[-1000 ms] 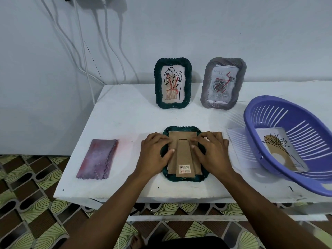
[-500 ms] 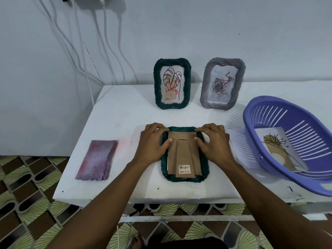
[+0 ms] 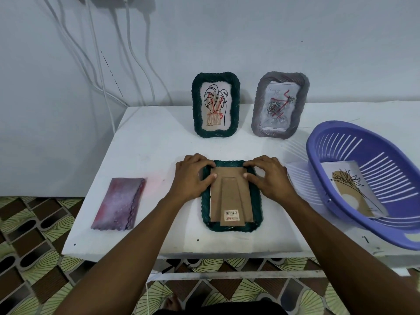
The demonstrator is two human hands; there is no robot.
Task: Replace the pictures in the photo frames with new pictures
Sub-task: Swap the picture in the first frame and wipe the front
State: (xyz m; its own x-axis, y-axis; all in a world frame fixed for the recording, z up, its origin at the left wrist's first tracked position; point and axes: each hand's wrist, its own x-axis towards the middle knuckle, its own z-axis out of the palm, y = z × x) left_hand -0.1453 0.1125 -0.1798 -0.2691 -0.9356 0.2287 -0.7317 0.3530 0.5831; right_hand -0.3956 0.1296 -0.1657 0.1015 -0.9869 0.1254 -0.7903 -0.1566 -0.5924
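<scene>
Both hands, left and right, pinch the stiff brown cardboard backing at its top corners; light, likely bends if forced

Dark green frame face down near table edge, brown cardboard back up. Green frame and grey frame upright, far. Flower picture flat inside basket, right.
</scene>
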